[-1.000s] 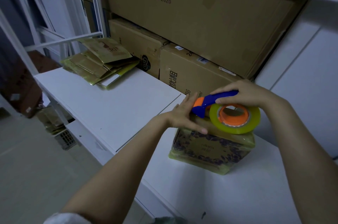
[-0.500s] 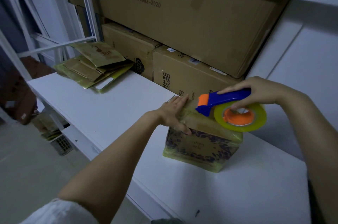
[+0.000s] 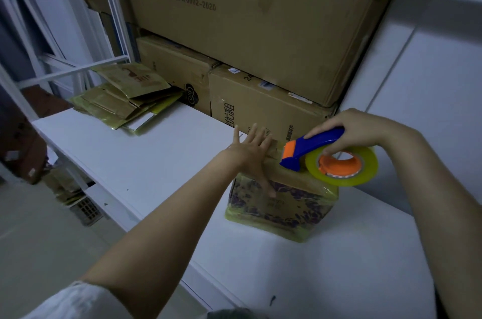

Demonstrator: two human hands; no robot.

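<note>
A small yellow-green box with a purple flower pattern (image 3: 281, 205) stands on the white shelf (image 3: 146, 162). My left hand (image 3: 254, 153) lies flat on the box's top left edge, fingers straight and spread, thumb down its front face. My right hand (image 3: 357, 128) grips the blue handle of a tape dispenser (image 3: 313, 149) with an orange blade guard. Its roll of clear yellowish tape (image 3: 341, 166) on an orange hub rests on the box's top right.
Large cardboard cartons (image 3: 247, 34) are stacked at the back of the shelf. A pile of flat golden pouches (image 3: 122, 99) lies at the shelf's far left. A white wall panel (image 3: 430, 110) stands to the right. The floor lies below left.
My right hand has drawn the tape dispenser rightward along the box top. My left hand has flattened out on the box's left edge.
</note>
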